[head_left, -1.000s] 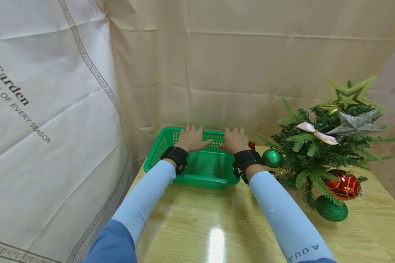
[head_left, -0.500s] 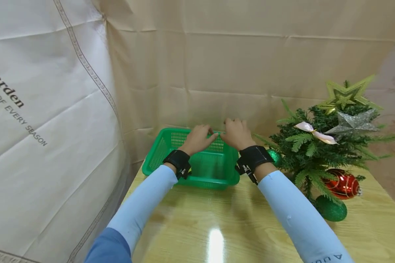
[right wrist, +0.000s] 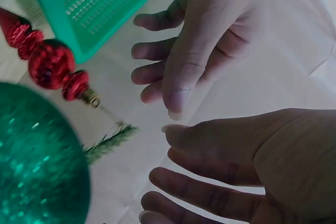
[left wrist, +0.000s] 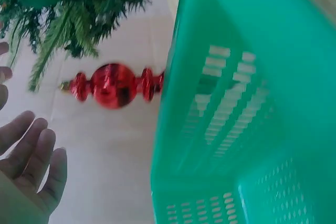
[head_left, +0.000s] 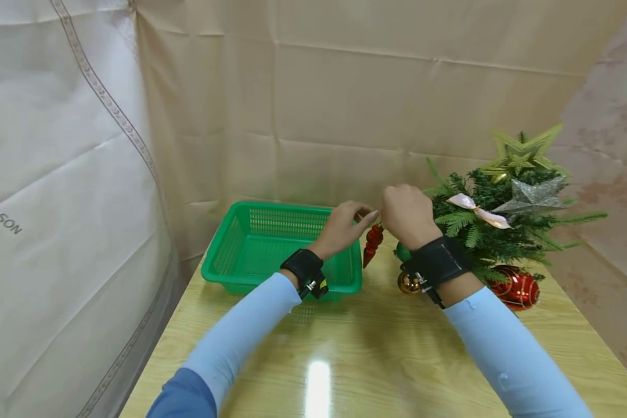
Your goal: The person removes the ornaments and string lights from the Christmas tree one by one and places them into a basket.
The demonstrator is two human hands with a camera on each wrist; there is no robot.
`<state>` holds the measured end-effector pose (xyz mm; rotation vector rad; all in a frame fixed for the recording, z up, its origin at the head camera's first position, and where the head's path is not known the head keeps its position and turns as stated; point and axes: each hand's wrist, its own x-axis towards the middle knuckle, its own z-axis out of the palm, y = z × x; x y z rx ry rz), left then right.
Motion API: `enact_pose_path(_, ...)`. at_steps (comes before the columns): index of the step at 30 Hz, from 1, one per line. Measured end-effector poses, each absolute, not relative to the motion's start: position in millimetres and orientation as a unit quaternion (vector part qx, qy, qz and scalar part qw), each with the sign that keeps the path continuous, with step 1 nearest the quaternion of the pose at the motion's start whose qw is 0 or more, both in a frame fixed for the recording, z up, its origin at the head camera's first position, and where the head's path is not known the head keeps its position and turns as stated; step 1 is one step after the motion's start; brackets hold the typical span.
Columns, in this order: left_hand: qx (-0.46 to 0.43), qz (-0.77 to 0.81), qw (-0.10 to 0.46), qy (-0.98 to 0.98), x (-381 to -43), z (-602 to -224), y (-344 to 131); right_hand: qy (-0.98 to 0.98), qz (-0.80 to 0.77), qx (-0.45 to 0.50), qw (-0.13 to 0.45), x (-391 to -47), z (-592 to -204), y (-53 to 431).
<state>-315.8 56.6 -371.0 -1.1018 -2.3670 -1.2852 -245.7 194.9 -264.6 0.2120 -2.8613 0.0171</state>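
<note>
Since half a second ago, the left hand (head_left: 342,229) and right hand (head_left: 410,215) have shifted right relative to the green basket (head_left: 271,247). I see the red ornament (head_left: 373,242) just below the gap between them, beside the basket, apart from both. On my right-wrist feed, its thread runs toward a green branch (right wrist: 110,144); both hands' fingers are loosely spread, thumb tips nearly meeting.

The basket (head_left: 263,255) bars the far left corner of the table (head_left: 376,354), the tree (head_left: 504,242) the far right. Between them, the red ornament (head_left: 373,242), left hand (head_left: 341,229) and right hand (head_left: 409,216) block the gap; nearer, a hand could pass between the 2 sleeves (head_left: 512,354).
</note>
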Motion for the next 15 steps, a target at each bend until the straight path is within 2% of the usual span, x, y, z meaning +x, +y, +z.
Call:
enact_pose_path(7, -0.385, -0.424, 0.105, -0.813, -308, -377, 73, -0.988, 0.015, 0.082, 0.126, -244, -268, 208)
enact_pose_path(15, -0.376, -0.398, 0.134, -0.826, -308, -383, 82, -0.990, 0.004, 0.075, 0.118, -247, -271, 214)
